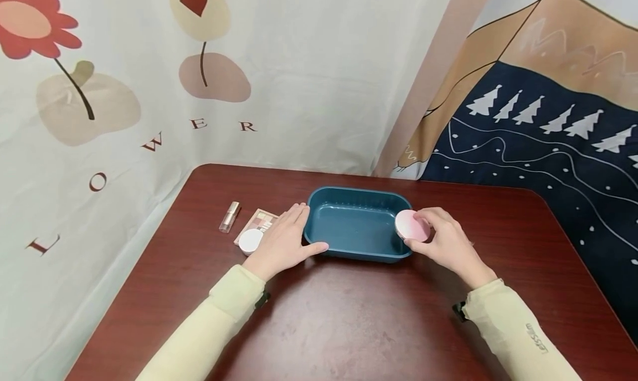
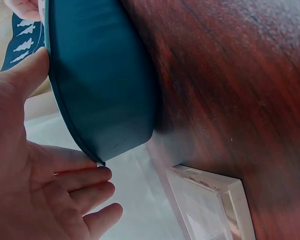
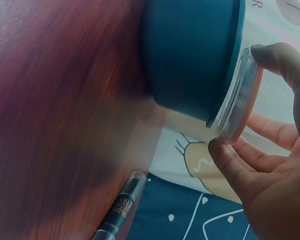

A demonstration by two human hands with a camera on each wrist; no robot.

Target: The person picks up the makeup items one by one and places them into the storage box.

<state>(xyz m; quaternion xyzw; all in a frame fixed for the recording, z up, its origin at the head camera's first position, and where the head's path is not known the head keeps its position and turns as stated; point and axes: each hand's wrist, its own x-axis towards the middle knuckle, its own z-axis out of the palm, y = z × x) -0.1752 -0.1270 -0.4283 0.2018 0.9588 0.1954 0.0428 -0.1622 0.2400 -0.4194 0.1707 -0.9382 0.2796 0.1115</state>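
Observation:
A teal plastic basin (image 1: 356, 226) sits on the table. At its left end my left hand (image 1: 284, 240) rests with fingers extended, the thumb across the near rim and the fingertips against the side. My right hand (image 1: 446, 240) pinches a round pink compact (image 1: 412, 226) by its edge, over the basin's right end. Seen from the right wrist, the compact (image 3: 242, 97) has a clear lower part and is tilted on edge by the rim. Partly hidden behind my left hand are an eyeshadow palette (image 1: 259, 221) and a round white-lidded item (image 1: 250, 241).
A small lipstick-like tube (image 1: 230, 217) lies at the table's left. In the right wrist view, a dark tube with lettering (image 3: 121, 207) lies beyond the basin. Printed curtains (image 1: 309, 82) hang along the far edge of the dark red table (image 1: 339, 320).

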